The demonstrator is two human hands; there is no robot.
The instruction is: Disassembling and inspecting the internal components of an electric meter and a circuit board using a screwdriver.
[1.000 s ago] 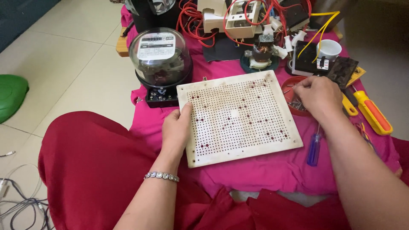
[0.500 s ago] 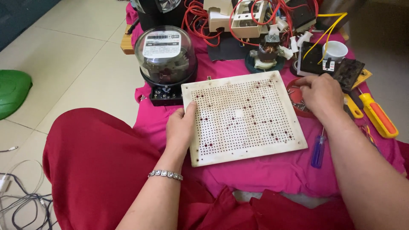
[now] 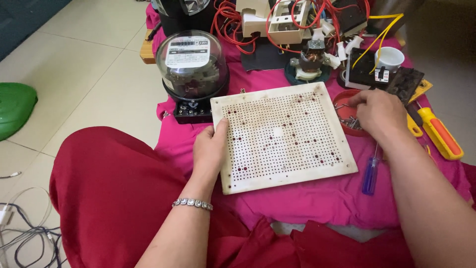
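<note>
At the left edge of the perforated board (image 3: 283,135), the left hand (image 3: 209,149) rests with its thumb on top of the board and its fingers curled over the rim, a light grip that pins the cream panel flat on the pink cloth (image 3: 317,198); a stone-set bracelet (image 3: 192,203) circles that wrist. Across the board, just past its right edge, the right hand (image 3: 378,113) dips its fingertips into a shallow red dish (image 3: 342,106) of small metal screws; its fingers are bunched, but whether they pinch anything cannot be told, since the hand covers the dish. The board itself lies slightly skewed, its many rows of tiny holes stained rust-brown in places. Beside the right forearm, a blue-handled screwdriver (image 3: 370,173) lies on the cloth, and farther right sits a yellow and orange screwdriver (image 3: 439,134). Behind the board's near-left corner stands a glass-domed electricity meter (image 3: 192,67) on a black base. Behind the board's far edge are a small motor (image 3: 310,58) on a dark round pad, a tangle of red wires (image 3: 238,22), a cream switch housing (image 3: 277,20), yellow wires (image 3: 382,30), and a white cup (image 3: 389,57) on a black block. Red fabric (image 3: 114,193) covers the person's lap, and a green object (image 3: 15,106) lies on the tiled floor (image 3: 74,59) to the left.
</note>
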